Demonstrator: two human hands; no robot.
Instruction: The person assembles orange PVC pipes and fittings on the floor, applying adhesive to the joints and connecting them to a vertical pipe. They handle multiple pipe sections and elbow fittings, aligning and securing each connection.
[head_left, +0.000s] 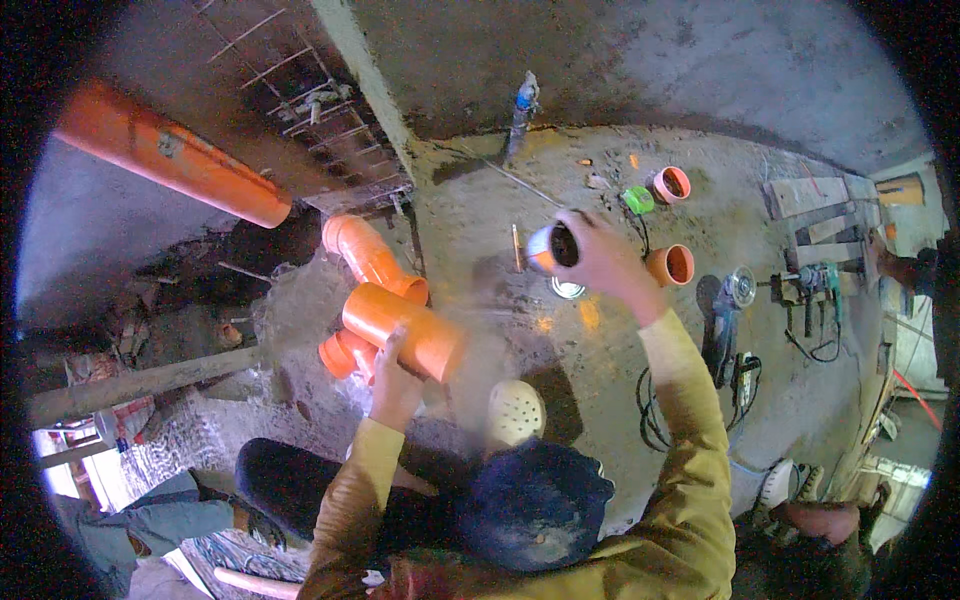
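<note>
My left hand (396, 388) is closed around the underside of a short orange plastic pipe (398, 325), tilted above the floor. Behind and below it show an orange elbow pipe (362, 248) and another orange pipe fitting (345, 353); whether they are joined to the held piece I cannot tell. In my right hand (608, 262) is a small round can (541, 250), tipped so that its dark opening shows, with orange on its side. Just under the can lies a shiny round lid (567, 288) on the floor.
Two short orange pipe pieces (672, 184) and a green roll (637, 200) lie beyond my right hand. An angle grinder (735, 300) and a drill (815, 285) rest at right. A large orange pipe (180, 160) slants down at upper left. Another person's legs (160, 515) show at lower left.
</note>
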